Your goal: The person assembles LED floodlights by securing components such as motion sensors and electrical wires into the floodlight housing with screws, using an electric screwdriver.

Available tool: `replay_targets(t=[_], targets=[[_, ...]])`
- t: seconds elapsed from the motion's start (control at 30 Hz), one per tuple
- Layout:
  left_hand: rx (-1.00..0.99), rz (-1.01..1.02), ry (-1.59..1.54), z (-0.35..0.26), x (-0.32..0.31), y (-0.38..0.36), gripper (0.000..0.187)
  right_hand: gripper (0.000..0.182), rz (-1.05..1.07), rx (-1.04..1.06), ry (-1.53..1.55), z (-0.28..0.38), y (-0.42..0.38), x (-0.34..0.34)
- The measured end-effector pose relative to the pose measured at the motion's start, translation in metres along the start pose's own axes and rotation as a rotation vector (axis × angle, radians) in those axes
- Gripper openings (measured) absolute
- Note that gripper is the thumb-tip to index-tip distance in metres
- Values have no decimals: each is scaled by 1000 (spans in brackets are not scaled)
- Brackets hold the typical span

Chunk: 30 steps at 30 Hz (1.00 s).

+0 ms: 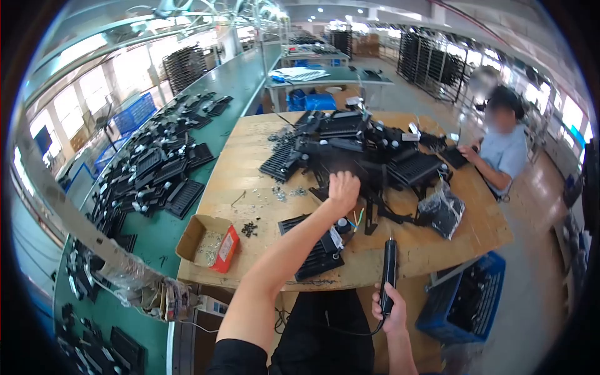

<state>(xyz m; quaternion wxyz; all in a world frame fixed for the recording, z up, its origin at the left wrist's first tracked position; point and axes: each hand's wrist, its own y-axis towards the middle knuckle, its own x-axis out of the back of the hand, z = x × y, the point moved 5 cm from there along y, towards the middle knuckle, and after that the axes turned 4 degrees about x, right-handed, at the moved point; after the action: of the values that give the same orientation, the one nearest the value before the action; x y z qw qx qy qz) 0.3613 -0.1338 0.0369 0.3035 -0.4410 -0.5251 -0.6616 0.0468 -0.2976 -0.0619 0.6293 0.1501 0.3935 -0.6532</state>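
My left hand reaches across the wooden table to a heap of black parts. Its fingers are curled at a dark, blurred black part; their tips are hidden. My right hand is wrapped around a black electric screwdriver, held upright at the table's front edge with its bit upward and its cord trailing down. Below my left forearm lies a ribbed black plastic unit with a white label and coloured wires. Black frame-like brackets stick out of the heap towards me.
An open cardboard box of small screws stands at left, beside loose black screws. At right are a plastic bag and a blue crate. A green bench carries many black units. Across the table, a person handles a black part.
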Motion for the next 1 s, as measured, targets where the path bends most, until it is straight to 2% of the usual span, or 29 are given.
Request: replay_targets(t=[0.03,0.13,0.23,0.27,0.3,0.37,0.43,0.5,0.57,0.63,0.7,0.73,0.8,0.9,1.0], targets=[[3,15,-33,-2,-1,0,24,33,-4,5,26,1,-1,2],[0,-34,-9,-8,7,-7,19,33,11,9,14,0,-2,4],[96,-144,-177,8,18,1,24,33,17,10,20,0,1,6],[131,-105,-280,16,14,11,29,33,11,13,17,-1,0,7],[132,-278,-288,21,7,21,16,33,2,6,24,-3,-1,7],[98,-341,-385,28,32,30,17,33,-3,16,21,-2,0,4],[143,-275,-495,29,52,36,16,33,-16,14,14,-3,0,5],[37,-246,-343,22,77,38,14,33,-35,45,27,-4,0,1],[82,-124,-506,24,86,42,16,33,-67,51,14,-2,-1,-2],[72,-214,-432,28,96,44,13,34,-62,64,-4,-2,-2,-4],[-125,-219,-83,18,94,39,8,34,-72,72,-3,-4,-1,-4],[-131,-207,-88,16,92,37,8,35,-67,81,-22,-3,-1,-3],[-257,66,147,7,81,34,6,35,-67,74,-18,-2,-1,-3],[-230,55,176,12,90,39,8,36,-57,74,-24,-1,0,-2],[-225,139,255,12,68,42,10,37,-38,59,-32,-4,-1,2]])
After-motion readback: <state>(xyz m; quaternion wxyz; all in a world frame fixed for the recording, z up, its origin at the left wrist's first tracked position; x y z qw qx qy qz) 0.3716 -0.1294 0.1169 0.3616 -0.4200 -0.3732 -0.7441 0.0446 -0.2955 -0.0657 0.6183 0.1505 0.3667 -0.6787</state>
